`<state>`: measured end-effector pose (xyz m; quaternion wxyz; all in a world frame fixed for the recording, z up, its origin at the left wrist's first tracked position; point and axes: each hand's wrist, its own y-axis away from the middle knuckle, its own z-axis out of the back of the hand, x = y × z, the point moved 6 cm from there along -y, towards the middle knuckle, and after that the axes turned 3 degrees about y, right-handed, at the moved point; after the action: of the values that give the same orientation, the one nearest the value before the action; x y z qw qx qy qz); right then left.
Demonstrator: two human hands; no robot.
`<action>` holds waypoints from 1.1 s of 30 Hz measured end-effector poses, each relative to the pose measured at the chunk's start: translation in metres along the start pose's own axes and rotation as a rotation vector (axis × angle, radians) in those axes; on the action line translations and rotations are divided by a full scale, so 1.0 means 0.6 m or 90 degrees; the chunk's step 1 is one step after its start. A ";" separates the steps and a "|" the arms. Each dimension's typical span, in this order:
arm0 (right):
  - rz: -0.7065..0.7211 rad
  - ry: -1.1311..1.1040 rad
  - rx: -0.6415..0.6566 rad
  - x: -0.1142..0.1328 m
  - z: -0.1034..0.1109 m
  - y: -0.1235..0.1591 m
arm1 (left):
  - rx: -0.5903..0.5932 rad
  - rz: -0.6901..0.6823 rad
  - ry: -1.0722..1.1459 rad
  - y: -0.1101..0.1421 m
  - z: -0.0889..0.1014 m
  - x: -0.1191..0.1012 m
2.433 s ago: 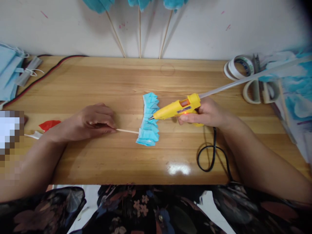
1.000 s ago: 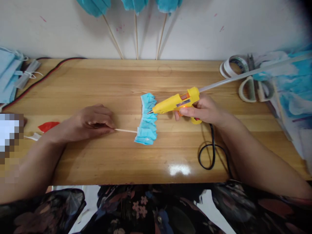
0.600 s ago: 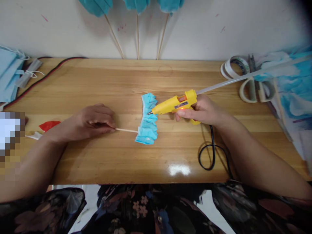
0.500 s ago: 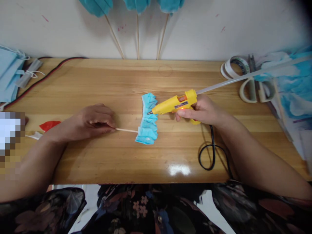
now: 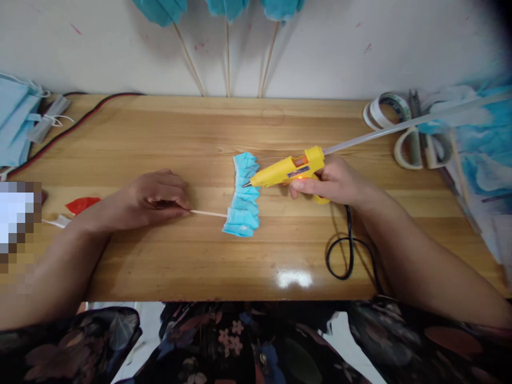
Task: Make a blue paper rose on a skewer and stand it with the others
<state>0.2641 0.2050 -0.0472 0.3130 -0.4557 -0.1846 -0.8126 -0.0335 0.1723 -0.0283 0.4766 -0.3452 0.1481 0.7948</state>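
Between my hands lies a strip of pleated light-blue fabric [image 5: 245, 205], flat on the wooden table. My left hand [image 5: 162, 197] pinches the end of a thin pale wooden stick [image 5: 208, 213], whose other end meets the lower part of the strip. My right hand [image 5: 330, 181] is wrapped round a yellow glue gun [image 5: 286, 169] with a small light lit on it. The gun's metal tip points left, at the upper middle of the strip; whether it touches cannot be told. A long clear glue stick [image 5: 368, 137] sticks out of the gun's back.
Three sticks with blue fabric tops [image 5: 228, 58] lean against the wall. Tape rolls [image 5: 386, 111], scissors [image 5: 424, 138] and blue fabric pieces [image 5: 480, 149] lie at right. Face masks [image 5: 14, 128], a cable [image 5: 86, 120] and a red piece [image 5: 82, 205] lie left. The gun's black cord [image 5: 340, 277] loops near the front edge.
Almost nothing differs. The whole view has shifted very slightly; both hands, the glue gun and the fabric strip keep the same places relative to each other.
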 end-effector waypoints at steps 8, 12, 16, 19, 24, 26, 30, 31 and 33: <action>0.004 0.010 -0.005 0.002 0.001 -0.001 | 0.003 -0.002 0.004 -0.001 0.001 -0.002; 0.018 0.020 -0.017 0.007 0.004 0.000 | 0.007 -0.008 0.000 0.001 0.001 -0.002; -0.007 0.017 -0.035 0.006 0.013 0.004 | 0.010 -0.008 0.002 0.001 0.001 -0.002; -0.013 -0.001 -0.032 0.010 0.017 0.005 | 0.008 -0.007 0.005 0.001 0.001 -0.001; -0.003 0.005 -0.019 0.015 0.018 0.004 | 0.000 0.005 0.004 0.002 0.001 0.001; -0.011 0.010 -0.020 0.012 0.019 0.005 | 0.002 0.008 0.007 0.001 0.001 0.001; -0.024 0.018 -0.028 0.006 0.024 0.008 | 0.005 0.011 -0.001 0.000 0.001 0.002; -0.027 0.022 -0.028 0.004 0.025 0.009 | 0.002 0.007 -0.003 -0.001 0.001 0.002; -0.034 0.028 -0.025 0.002 0.025 0.010 | -0.005 0.000 -0.008 0.000 0.002 0.001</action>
<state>0.2774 0.2091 -0.0385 0.2859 -0.4385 -0.1736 -0.8342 -0.0340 0.1734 -0.0281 0.4763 -0.3419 0.1420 0.7975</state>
